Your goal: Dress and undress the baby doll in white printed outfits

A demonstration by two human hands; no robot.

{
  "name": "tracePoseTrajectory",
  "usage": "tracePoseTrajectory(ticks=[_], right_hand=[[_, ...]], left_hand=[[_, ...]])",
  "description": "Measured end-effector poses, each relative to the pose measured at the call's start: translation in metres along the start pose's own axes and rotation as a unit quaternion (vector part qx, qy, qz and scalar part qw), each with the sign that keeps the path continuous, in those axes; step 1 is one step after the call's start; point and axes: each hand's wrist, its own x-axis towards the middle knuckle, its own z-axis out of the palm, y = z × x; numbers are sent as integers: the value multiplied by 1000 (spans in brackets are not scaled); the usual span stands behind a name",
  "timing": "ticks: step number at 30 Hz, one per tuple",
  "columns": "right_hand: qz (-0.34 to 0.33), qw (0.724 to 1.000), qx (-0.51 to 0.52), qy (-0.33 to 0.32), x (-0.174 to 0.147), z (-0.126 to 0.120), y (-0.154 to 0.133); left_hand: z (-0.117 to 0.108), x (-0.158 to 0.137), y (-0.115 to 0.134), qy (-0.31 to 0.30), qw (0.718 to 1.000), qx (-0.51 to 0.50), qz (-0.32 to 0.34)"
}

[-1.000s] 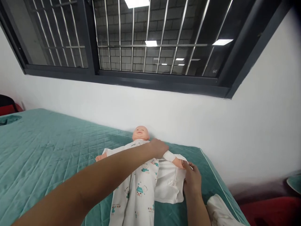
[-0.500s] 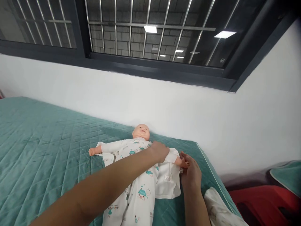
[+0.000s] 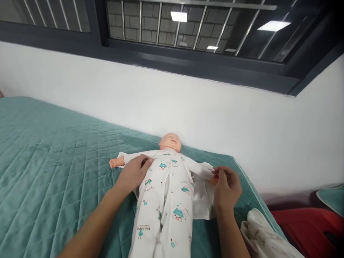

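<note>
A baby doll (image 3: pixel 171 142) lies on its back with its head toward the wall, dressed in a white long-sleeved romper (image 3: pixel 166 193) with teal prints. My left hand (image 3: pixel 134 172) rests on the side of its chest, thumb and fingers slightly apart on the cloth. My right hand (image 3: pixel 228 184) pinches the sleeve (image 3: pixel 205 172) at its cuff, by the doll's arm on the right; that doll hand is mostly hidden. The doll's other hand (image 3: pixel 116 162) sticks out of its sleeve. A white garment (image 3: pixel 201 202) is spread flat under the doll.
Everything lies on a green quilted mattress (image 3: pixel 53 172) against a white wall (image 3: pixel 129 96). Another bundled white cloth (image 3: pixel 262 229) sits at the right edge. Beyond that edge is a red object (image 3: pixel 306 225). A dark-framed barred window (image 3: pixel 188 61) is above.
My left hand has moved from the doll's right-side shoulder across to the left of its chest. My right hand has shifted onto the sleeve cuff. The view has tilted down.
</note>
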Motion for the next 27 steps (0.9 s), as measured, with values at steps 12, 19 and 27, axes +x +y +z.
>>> tracePoseTrajectory(ticks=[12, 19, 27], right_hand=[[66, 933, -149, -321, -20, 19, -11], [105, 935, -53, -333, -23, 22, -4], [133, 927, -50, -346, -27, 27, -5]], left_hand=[[-7, -6, -8, -153, 978, -133, -55], [17, 2, -14, -32, 990, -135, 2], [25, 20, -12, -10, 986, -153, 69]])
